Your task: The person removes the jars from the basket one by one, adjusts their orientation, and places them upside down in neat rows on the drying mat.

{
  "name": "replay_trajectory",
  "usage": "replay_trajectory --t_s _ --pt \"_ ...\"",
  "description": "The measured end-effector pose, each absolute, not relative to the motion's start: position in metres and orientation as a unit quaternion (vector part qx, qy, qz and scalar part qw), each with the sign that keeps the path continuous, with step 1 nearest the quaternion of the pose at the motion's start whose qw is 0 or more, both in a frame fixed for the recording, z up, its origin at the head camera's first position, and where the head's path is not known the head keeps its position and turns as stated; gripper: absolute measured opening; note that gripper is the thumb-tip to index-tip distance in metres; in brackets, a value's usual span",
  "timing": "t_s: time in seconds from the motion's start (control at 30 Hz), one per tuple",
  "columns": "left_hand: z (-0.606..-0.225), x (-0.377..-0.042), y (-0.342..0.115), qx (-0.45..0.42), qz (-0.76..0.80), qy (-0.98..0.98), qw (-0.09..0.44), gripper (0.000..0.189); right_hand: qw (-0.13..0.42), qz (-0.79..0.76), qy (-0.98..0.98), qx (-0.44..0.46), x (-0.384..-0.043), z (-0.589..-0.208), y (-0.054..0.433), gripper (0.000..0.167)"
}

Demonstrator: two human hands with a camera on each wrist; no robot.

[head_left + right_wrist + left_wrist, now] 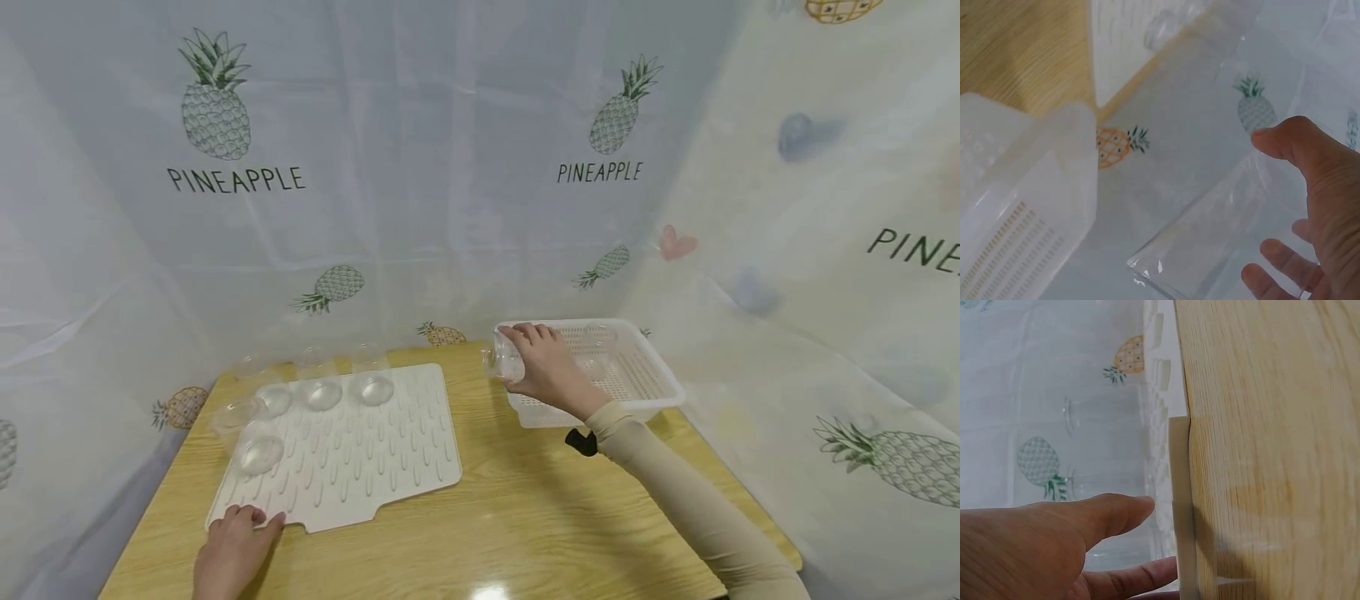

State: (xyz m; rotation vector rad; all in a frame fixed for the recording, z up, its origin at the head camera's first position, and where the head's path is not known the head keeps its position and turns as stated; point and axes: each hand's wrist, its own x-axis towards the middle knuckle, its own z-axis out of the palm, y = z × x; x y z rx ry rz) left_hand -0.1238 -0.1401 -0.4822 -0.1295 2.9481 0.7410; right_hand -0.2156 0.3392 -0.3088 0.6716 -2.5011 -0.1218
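Observation:
My right hand (547,367) grips a clear cup (504,357), thumb and fingers spread round its side, above the left end of the white basket (663,367). The see-through wall of this cup (1197,240) shows close up in the right wrist view. Lower left, my left hand (234,550) touches the front corner of the white ribbed drying mat (360,450). In the left wrist view, the thumb and a finger of the left hand (1104,550) reach out straight to the mat edge (1182,487). Several clear cups (322,393) stand along the mat's back and left sides.
At least one more clear cup (596,342) is inside the basket. The mat and basket sit on a wooden table (510,517). A pineapple-print curtain (465,167) hangs close behind the table and at both sides. A small black object (581,442) shows beside the right wrist.

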Motion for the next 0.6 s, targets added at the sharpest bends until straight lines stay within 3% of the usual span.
replay_trajectory --t_s 0.6 --pt "-0.470 -0.122 -0.137 -0.038 0.230 0.971 0.046 0.057 0.207 -0.077 -0.920 0.325 -0.207 -0.339 0.280 0.085"
